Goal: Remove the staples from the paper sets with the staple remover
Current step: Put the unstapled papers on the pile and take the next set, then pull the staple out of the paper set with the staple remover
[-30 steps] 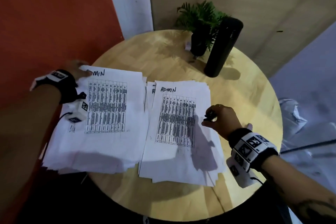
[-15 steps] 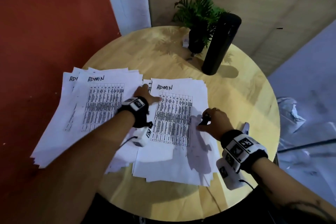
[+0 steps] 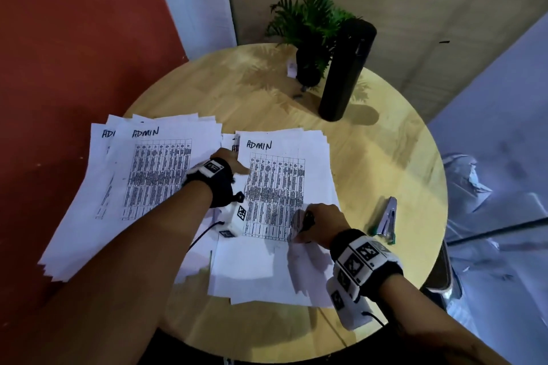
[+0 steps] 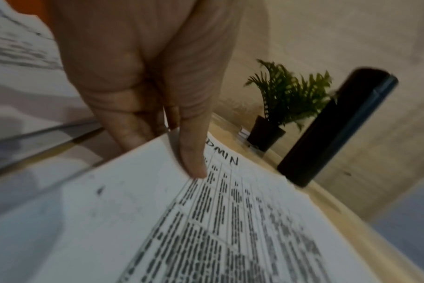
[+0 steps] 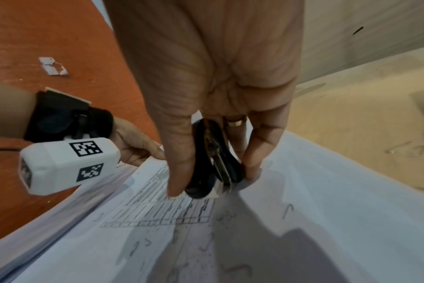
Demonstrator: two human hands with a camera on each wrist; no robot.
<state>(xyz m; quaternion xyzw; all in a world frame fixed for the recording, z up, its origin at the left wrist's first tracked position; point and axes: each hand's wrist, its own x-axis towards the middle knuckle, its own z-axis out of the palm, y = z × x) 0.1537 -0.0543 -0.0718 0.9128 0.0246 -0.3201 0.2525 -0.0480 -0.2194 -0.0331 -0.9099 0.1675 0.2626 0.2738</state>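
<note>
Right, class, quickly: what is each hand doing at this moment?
Left hand: pinches the left edge of the right paper stack.
Right hand: closed around the black staple remover, resting on that stack.

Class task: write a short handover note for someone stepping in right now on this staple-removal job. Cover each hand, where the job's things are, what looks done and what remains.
Left hand: pinching the top-left edge of the right paper stack.
Right hand: holding the black staple remover against that stack's top sheet.
Left paper stack: fanned out beside it.
Done: pulled staples lie on the sheet.
Left: cannot tell how many sets remain stapled.
</note>
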